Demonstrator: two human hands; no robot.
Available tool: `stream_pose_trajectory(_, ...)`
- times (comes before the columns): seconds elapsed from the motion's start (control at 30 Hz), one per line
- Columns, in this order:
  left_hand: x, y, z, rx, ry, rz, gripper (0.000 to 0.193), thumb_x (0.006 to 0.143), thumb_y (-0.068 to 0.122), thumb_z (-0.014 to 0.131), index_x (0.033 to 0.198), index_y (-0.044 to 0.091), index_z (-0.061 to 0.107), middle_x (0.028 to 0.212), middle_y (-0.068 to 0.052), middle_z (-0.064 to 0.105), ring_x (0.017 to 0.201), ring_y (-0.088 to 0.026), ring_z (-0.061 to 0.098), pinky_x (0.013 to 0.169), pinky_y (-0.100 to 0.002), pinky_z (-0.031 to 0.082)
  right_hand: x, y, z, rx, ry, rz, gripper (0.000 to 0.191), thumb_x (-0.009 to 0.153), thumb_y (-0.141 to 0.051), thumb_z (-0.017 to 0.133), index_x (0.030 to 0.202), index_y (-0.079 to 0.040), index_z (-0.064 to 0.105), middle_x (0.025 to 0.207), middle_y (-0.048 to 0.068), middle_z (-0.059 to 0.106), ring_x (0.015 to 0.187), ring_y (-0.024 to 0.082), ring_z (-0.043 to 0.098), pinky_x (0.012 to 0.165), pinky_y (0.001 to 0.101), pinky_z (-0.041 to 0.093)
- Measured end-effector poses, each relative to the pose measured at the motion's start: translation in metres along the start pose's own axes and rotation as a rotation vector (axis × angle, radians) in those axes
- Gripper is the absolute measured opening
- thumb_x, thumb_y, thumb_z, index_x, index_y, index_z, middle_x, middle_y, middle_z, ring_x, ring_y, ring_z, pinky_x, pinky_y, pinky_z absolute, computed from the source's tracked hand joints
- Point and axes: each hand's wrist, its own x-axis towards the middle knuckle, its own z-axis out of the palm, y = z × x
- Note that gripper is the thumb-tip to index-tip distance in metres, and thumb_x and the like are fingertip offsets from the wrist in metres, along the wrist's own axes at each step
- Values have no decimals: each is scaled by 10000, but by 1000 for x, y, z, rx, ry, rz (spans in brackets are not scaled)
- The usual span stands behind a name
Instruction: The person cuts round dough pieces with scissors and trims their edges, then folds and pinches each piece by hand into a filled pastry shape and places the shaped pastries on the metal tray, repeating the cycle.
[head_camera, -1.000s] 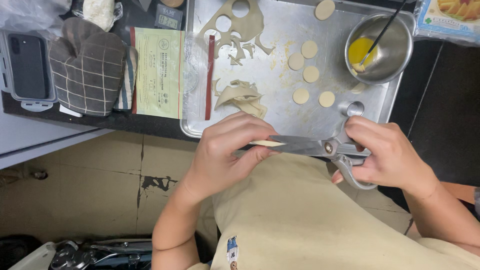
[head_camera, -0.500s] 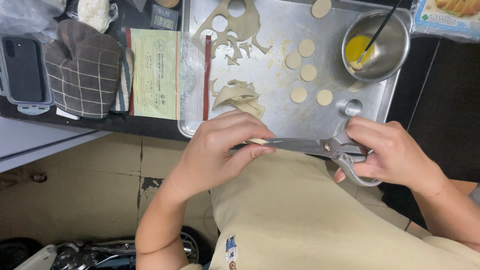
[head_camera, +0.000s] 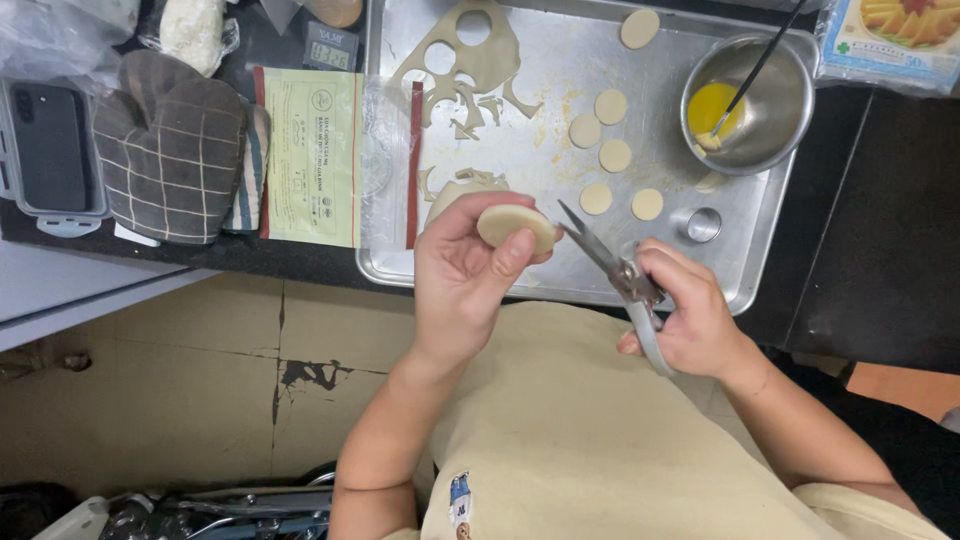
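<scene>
Fingers (head_camera: 505, 262) of our left hand (head_camera: 462, 270) pinch the dough disc (head_camera: 517, 226) upright — edge offered to scissors (head_camera: 612, 270) just right of them, blades parted, our right hand (head_camera: 690, 320) curled through the handles.

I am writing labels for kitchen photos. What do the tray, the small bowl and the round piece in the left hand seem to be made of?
The tray looks like bare metal: dull grey, scuffed, with a rolled rim. The small bowl seems to be polished steel, since it shines and reflects. The round piece in the left hand looks like raw dough: pale, matte, soft-edged, though the kind is unclear.
</scene>
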Motion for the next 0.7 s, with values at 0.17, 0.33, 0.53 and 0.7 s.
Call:
stream_pose_trajectory(0.17, -2, 1, 1, 36, -85, 94, 197, 1054, 89, 705, 1189, -23, 614, 1091, -104, 641, 986, -127, 651, 877, -249, 560, 4, -9, -3, -214, 102, -68, 669, 599, -529, 893, 872, -12, 566, 813, 69, 468, 631, 191, 509, 565, 308, 424)
stream_pose_trajectory(0.33, -7, 1, -4, 39, -178, 57, 199, 1043, 84, 703, 1188, -14, 610, 1141, -108, 605, 972, -109, 596, 837, -215, 519, 10, -11, -10, -251, 81, -131, 691, 541, -507, 912, 817, 6, 542, 758, 92, 435, 581, 229, 481, 516, 341, 402)
stream_pose_trajectory(0.53, -6, 2, -9, 73, -220, 81, 192, 1023, 24, 706, 1182, -26, 608, 1170, -117, 608, 1036, -131, 613, 875, -232, 568, 10, -16, -15, -247, 59, -146, 724, 531, -492, 913, 843, 30, 522, 773, 108, 446, 581, 230, 475, 514, 332, 405)
stream_pose_trajectory(0.7, -5, 7, -12, 96, -218, 53, 198, 1007, -8, 707, 1182, -44, 621, 1169, -119, 614, 1031, -132, 621, 878, -242, 582, 9, -18, -18, -263, 46, -102, 675, 515, -430, 929, 817, 15, 520, 758, 94, 442, 569, 210, 479, 508, 325, 408)
